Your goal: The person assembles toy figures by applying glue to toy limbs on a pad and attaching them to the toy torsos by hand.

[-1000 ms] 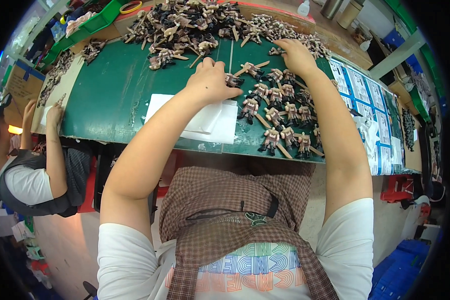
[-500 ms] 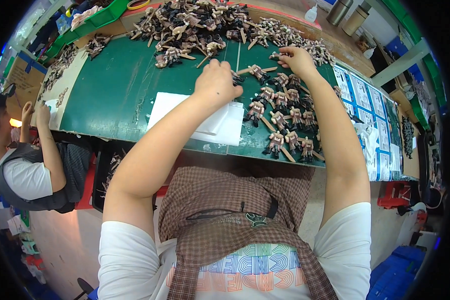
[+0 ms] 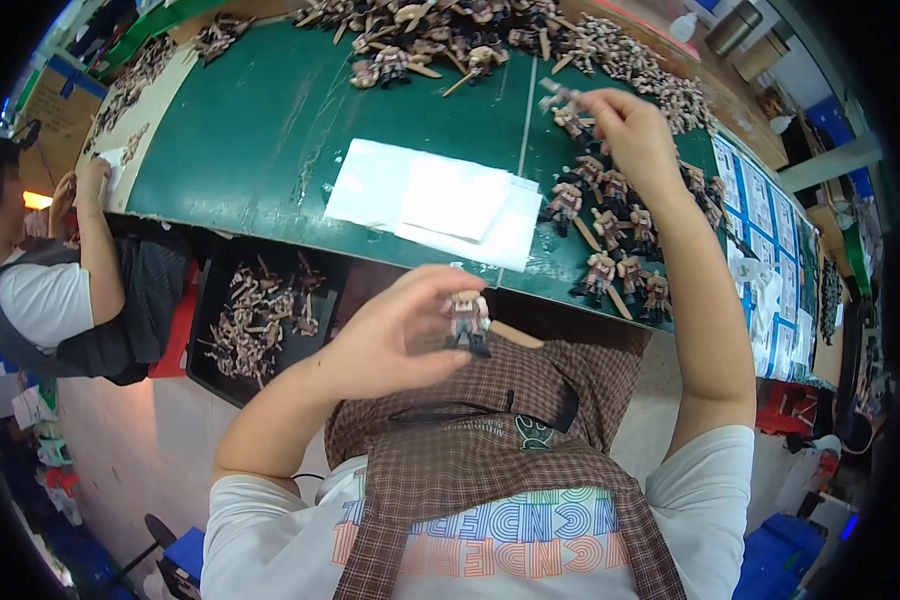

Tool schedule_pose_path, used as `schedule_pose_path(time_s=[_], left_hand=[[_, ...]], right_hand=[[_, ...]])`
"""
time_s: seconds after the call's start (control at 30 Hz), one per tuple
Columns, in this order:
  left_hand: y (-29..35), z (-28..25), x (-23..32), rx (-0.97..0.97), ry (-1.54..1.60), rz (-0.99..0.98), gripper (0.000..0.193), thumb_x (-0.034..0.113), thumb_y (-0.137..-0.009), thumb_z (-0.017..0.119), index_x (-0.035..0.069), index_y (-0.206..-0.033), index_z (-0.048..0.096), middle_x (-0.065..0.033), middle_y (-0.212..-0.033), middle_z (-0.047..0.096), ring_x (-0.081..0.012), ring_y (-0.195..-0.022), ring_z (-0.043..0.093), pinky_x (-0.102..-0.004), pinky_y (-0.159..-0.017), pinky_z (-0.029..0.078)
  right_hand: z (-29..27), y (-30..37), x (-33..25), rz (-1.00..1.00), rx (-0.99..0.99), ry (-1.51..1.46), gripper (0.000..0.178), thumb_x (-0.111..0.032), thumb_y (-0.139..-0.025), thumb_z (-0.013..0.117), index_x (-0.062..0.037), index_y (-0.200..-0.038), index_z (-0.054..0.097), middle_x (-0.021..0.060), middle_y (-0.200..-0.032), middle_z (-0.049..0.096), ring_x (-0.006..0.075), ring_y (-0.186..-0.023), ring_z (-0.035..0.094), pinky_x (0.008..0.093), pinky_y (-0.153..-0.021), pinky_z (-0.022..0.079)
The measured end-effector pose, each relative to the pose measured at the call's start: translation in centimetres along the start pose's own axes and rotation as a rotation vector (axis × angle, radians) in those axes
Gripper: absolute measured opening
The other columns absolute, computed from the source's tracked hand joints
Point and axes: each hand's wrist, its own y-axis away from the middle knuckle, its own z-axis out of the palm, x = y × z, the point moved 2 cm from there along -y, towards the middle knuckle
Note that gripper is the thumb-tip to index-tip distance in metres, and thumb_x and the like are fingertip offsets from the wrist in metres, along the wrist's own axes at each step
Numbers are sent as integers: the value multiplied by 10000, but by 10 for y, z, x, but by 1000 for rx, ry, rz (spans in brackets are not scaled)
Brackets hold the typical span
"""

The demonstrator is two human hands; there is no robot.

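Observation:
My left hand (image 3: pixel 385 338), closed, pinches a small headless toy figure (image 3: pixel 467 322) with dark boots and a brown-and-pale body in front of my apron. A flat wooden stick (image 3: pixel 517 335) juts out to the right of that figure. Over the table's right part, my right hand (image 3: pixel 632 138) has thumb and fingers together on a small pale piece (image 3: pixel 558 95), too blurred to name exactly. Just below it stands or lies another dark-booted figure (image 3: pixel 574 124). Nearer me, several similar figures on sticks (image 3: pixel 615 225) lie in loose rows on the green table (image 3: pixel 240 130).
White paper sheets (image 3: pixel 375 195) lie mid-table. Heaped figures (image 3: pixel 440 35) and a pile of small pale parts (image 3: pixel 635 65) cover the far side. A black tray (image 3: pixel 210 375) of parts sits below the table edge. A co-worker (image 3: pixel 55 290) works at left.
My left hand has come back from the table toward my body with a figure on a stick. My right hand has lifted away from the pile of small parts with a pale piece.

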Motion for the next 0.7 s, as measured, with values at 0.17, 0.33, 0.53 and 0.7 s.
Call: schedule_pose_path(time_s=[0.17,0.33,0.53,0.7], left_hand=[[18,-1,-10,104,218,-32,710,-166,-726,648,-25,-1376,398,-116,-1402,431,-239,-1336,440,-351,-1112,372],[19,-7,-14,169,300,3,699,-142,-729,666,-35,-1369,405,-124,-1396,441,-233,-1331,441,-347,-1106,374],[17,-11,-15,215,291,39,701,-112,-742,668,-45,-1385,397,-125,-1395,432,-230,-1292,467,-349,-1091,381],[17,-11,-15,237,356,10,700,-76,-753,690,-47,-1388,396,-140,-1410,446,-237,-1292,474,-352,-1085,385]], right_hand=[[46,52,-54,95,-433,-350,201,-181,-932,614,-13,-993,706,51,-714,634,88,-589,593,256,-539,501],[56,60,-67,-351,-189,122,177,-194,-865,664,-40,-931,722,71,-805,649,206,-650,641,324,-591,507],[70,63,-61,-370,-166,116,164,-208,-861,658,-70,-910,732,68,-816,640,268,-718,642,357,-644,511],[70,66,-65,-412,-249,182,158,-202,-861,654,-74,-916,729,69,-823,646,286,-738,643,366,-658,517]])
